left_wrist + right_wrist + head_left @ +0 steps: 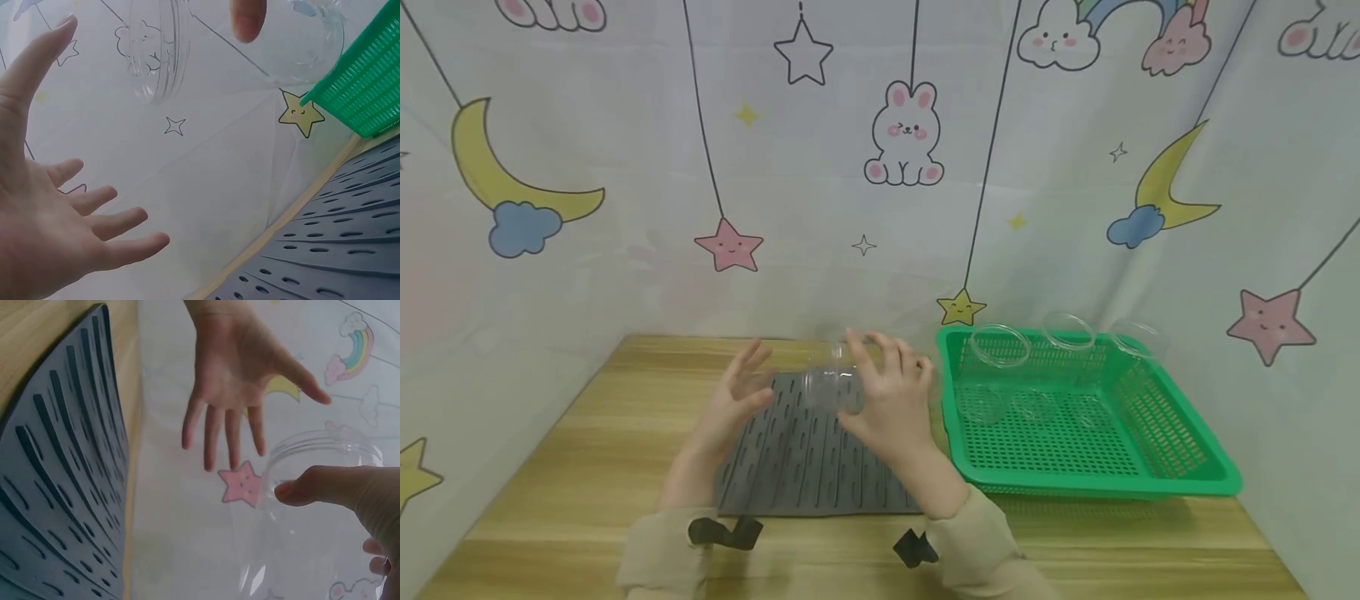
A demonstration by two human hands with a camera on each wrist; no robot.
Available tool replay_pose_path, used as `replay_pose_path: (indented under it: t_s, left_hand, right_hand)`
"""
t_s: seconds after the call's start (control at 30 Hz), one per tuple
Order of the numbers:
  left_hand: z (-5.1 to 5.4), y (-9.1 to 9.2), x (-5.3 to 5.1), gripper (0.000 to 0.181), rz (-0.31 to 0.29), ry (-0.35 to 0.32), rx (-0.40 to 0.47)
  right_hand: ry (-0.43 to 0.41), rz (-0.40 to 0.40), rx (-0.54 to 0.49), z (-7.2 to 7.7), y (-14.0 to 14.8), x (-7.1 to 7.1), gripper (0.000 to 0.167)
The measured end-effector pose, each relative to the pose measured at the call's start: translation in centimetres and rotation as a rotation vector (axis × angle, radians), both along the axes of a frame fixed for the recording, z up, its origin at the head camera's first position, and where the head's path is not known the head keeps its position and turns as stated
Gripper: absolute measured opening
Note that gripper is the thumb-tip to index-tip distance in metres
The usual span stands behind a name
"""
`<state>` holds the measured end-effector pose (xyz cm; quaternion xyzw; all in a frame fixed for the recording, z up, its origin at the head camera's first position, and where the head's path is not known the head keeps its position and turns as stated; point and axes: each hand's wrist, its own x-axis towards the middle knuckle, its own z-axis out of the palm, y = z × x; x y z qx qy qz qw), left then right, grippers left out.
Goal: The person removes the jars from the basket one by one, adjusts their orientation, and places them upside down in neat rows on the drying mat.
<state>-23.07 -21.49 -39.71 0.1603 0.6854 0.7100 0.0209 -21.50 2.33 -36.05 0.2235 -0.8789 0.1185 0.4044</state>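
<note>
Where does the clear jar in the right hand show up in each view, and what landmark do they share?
Head: the clear jar is near the middle, in the right hand.
Left wrist: along the top, its rim left of center.
Right wrist: lower right, partly behind the thumb.
Shared landmark: the gray mat, below center, lower right and left side respectively.

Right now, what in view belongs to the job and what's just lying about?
Likely the job:
clear jar, held by the right hand
left hand, open, apart from the jar
grey mat
green basket, holding more clear containers

Probably just surroundings:
wooden table
cartoon-print backdrop
</note>
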Motion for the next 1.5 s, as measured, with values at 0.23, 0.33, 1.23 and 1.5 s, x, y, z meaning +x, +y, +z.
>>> replay_pose_path:
  t_s: [0.23,0.33,1.23,1.5]
  left_hand:
    - [-0.9,0.1,-0.2,0.091,-0.079,-0.020,-0.030]
    - [-1.2,0.1,-0.3,0.095,-0.101,-0.042,-0.032]
    - [-1.3,0.8,-0.4,0.094,-0.104,-0.115,-0.146]
    - [-1.1,0.0,-0.1,0.091,-0.029,-0.083,-0.095]
  right_hand:
    - [-0.044,-0.012,0.098,-2.0,-2.4,0.4,0.106]
    - [-0.065,-0.010,0.134,-2.6,-3.0,0.4,0.105]
    - [-0.147,0.071,0.155,-4.0,-3.3,0.6,0.110]
    - [-0.088,0.242,-0.255,-3.9,-2.5,0.2,0.096]
